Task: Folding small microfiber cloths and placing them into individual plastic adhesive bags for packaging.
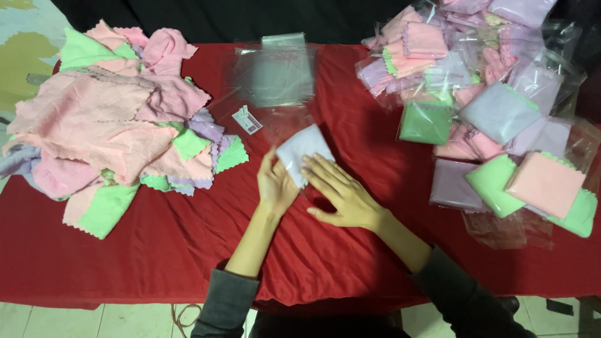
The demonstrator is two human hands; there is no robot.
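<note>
A small folded pale lilac cloth [300, 150] lies on the red tablecloth [175, 250] near the table's middle, partly inside a clear plastic bag [282, 122]. My left hand [275, 184] grips the cloth's left edge with fingers and thumb. My right hand [341, 197] rests flat, fingers spread, its fingertips pressing the cloth's lower right edge.
A heap of loose pink, green and lilac cloths [113, 125] fills the table's left. A stack of empty clear bags [275, 72] sits at the back middle. Bagged cloths [494, 119] pile up on the right. The table's front edge runs near my forearms.
</note>
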